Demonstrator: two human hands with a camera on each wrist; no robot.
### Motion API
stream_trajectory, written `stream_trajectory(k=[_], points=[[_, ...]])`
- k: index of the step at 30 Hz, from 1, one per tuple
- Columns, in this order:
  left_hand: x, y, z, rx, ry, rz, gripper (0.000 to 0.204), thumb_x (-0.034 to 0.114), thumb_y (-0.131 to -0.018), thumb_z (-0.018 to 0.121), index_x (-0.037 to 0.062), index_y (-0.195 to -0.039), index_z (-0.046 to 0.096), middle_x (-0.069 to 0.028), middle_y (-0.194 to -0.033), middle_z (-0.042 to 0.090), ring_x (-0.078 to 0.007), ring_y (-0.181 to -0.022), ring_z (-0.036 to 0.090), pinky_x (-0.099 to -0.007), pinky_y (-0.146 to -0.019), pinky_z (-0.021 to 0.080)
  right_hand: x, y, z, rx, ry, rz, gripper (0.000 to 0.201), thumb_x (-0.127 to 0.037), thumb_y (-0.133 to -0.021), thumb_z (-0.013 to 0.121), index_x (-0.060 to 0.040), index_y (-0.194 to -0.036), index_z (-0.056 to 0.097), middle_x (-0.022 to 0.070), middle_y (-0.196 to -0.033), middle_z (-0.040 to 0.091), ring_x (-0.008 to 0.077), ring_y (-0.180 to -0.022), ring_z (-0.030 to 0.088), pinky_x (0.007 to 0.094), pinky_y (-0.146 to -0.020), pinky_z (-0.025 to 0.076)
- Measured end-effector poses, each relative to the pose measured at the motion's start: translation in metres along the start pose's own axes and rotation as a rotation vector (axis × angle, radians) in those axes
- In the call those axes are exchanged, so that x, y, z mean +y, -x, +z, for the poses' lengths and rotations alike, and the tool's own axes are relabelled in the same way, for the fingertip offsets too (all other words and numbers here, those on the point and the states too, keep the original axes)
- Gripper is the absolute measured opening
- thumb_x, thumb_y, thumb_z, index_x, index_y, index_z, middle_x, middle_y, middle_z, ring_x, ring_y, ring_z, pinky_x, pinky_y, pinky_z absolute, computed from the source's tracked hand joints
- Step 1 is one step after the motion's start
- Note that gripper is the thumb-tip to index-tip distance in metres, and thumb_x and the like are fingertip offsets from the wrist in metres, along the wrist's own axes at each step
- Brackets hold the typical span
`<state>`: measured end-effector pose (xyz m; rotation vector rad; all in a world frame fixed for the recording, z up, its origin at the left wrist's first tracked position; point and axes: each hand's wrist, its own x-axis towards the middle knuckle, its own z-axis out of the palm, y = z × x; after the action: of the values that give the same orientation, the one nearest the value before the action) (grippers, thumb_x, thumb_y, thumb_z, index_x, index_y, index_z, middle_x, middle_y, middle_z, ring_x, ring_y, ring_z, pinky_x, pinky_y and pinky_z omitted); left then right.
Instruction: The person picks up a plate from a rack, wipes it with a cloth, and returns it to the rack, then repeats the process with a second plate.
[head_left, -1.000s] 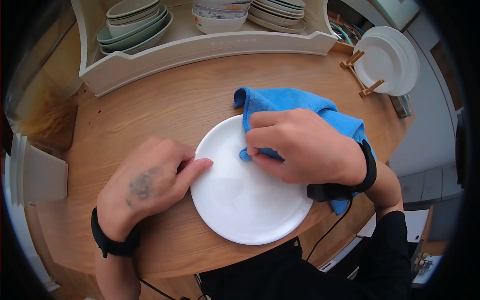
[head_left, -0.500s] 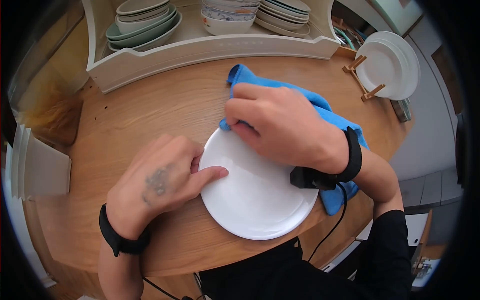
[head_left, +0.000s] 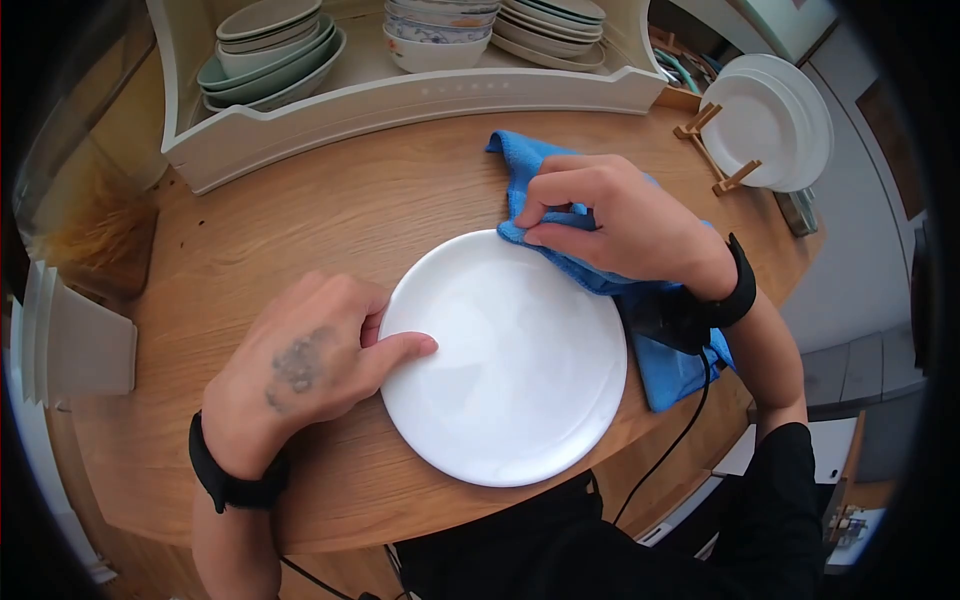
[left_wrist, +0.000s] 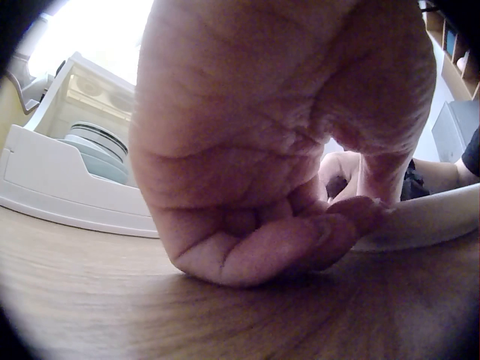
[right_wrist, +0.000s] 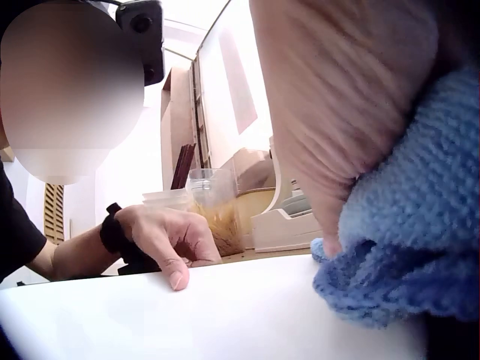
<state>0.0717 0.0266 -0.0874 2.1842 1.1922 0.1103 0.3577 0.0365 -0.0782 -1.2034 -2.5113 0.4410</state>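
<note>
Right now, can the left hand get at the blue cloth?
Probably not without letting go: the left hand holds the white plate at its rim, the plate lies between, and the right hand pinches the blue cloth.

Head view forward and down, wrist views low and close, plate [head_left: 505, 370] in all.

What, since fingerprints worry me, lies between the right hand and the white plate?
The blue cloth, pinched by the right hand at the far rim of the white plate, as the head view shows.
</note>
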Motion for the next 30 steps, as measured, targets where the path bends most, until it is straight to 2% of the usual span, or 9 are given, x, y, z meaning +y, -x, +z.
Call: stream_trajectory(k=[4,7,11,14,16,20,22,26,30], points=[[0.002,0.000,-0.002,-0.015,0.015,-0.016,0.045,0.036,-0.085,0.077,-0.0033,-0.067,0.063,-0.0233,-0.063,0.059,-0.0438,-0.065,0.058,-0.0486,-0.063,0.045,0.005,-0.002,0.003,0.034,-0.060,-0.098,0.009,-0.005,-0.085,0.078,-0.0047,-0.094,0.075,0.0093,-0.095,0.070,0.0267,-0.084,0.069,0.0342,-0.074,0.054],[0.004,-0.001,-0.002,-0.008,0.030,0.002,0.045,0.036,-0.085,0.077,-0.0030,-0.068,0.064,-0.0228,-0.063,0.059,-0.0441,-0.064,0.057,-0.0487,-0.063,0.045,-0.003,-0.012,0.013,0.064,-0.026,-0.094,0.006,-0.007,-0.083,0.075,-0.0062,-0.089,0.077,0.0098,-0.091,0.070,0.0296,-0.086,0.068,0.0382,-0.075,0.054],[0.001,-0.001,0.000,0.008,0.028,0.014,0.045,0.037,-0.084,0.078,-0.0022,-0.067,0.063,-0.0223,-0.063,0.059,-0.0439,-0.065,0.058,-0.0490,-0.063,0.045,-0.015,-0.042,0.029,0.014,-0.068,-0.343,0.007,-0.010,-0.083,0.075,-0.0076,-0.088,0.078,0.0095,-0.093,0.070,0.0305,-0.090,0.068,0.0394,-0.075,0.054],[-0.002,0.002,0.000,0.036,-0.002,0.018,0.045,0.037,-0.083,0.079,-0.0012,-0.066,0.062,-0.0224,-0.064,0.060,-0.0436,-0.066,0.059,-0.0497,-0.064,0.045,-0.029,-0.053,0.036,-0.020,-0.087,-0.398,0.006,-0.009,-0.082,0.075,-0.0078,-0.087,0.078,0.0092,-0.092,0.070,0.0300,-0.090,0.068,0.0396,-0.075,0.054],[-0.005,0.003,0.003,0.059,-0.012,0.029,0.046,0.037,-0.083,0.079,-0.0009,-0.066,0.062,-0.0226,-0.064,0.060,-0.0436,-0.067,0.059,-0.0499,-0.065,0.046,-0.030,-0.055,0.038,-0.021,-0.060,-0.479,0.013,-0.005,-0.078,0.079,-0.0100,-0.090,0.079,0.0058,-0.090,0.067,0.0242,-0.081,0.068,0.0348,-0.068,0.055],[-0.004,0.002,0.003,0.043,0.008,0.016,0.044,0.036,-0.084,0.079,-0.0019,-0.067,0.063,-0.0237,-0.066,0.061,-0.0440,-0.068,0.060,-0.0500,-0.067,0.047,-0.024,-0.055,0.037,-0.053,-0.143,-0.449,0.011,-0.006,-0.080,0.079,-0.0097,-0.090,0.079,0.0056,-0.090,0.067,0.0238,-0.080,0.067,0.0344,-0.068,0.054],[0.000,0.001,0.002,0.037,0.028,0.006,0.043,0.035,-0.084,0.078,-0.0027,-0.069,0.064,-0.0241,-0.067,0.061,-0.0441,-0.069,0.061,-0.0497,-0.067,0.047,-0.025,-0.052,0.033,-0.074,-0.131,-0.328,0.010,-0.012,-0.083,0.077,-0.0088,-0.092,0.079,0.0081,-0.093,0.069,0.0293,-0.089,0.068,0.0388,-0.075,0.054],[-0.002,0.002,0.003,0.037,0.029,0.007,0.041,0.034,-0.085,0.077,-0.0039,-0.073,0.067,-0.0247,-0.068,0.062,-0.0444,-0.069,0.061,-0.0487,-0.066,0.048,-0.016,-0.039,0.025,-0.022,-0.077,-0.247,0.010,-0.010,-0.084,0.077,-0.0092,-0.093,0.079,0.0089,-0.094,0.069,0.0292,-0.086,0.068,0.0383,-0.074,0.054],[-0.001,0.001,0.004,0.046,0.054,0.012,0.042,0.035,-0.086,0.077,-0.0038,-0.071,0.066,-0.0245,-0.067,0.061,-0.0446,-0.066,0.060,-0.0482,-0.063,0.047,-0.006,-0.015,0.014,0.025,0.052,-0.230,0.012,-0.008,-0.086,0.075,-0.0095,-0.096,0.080,0.0093,-0.095,0.067,0.0286,-0.082,0.066,0.0382,-0.069,0.052]])
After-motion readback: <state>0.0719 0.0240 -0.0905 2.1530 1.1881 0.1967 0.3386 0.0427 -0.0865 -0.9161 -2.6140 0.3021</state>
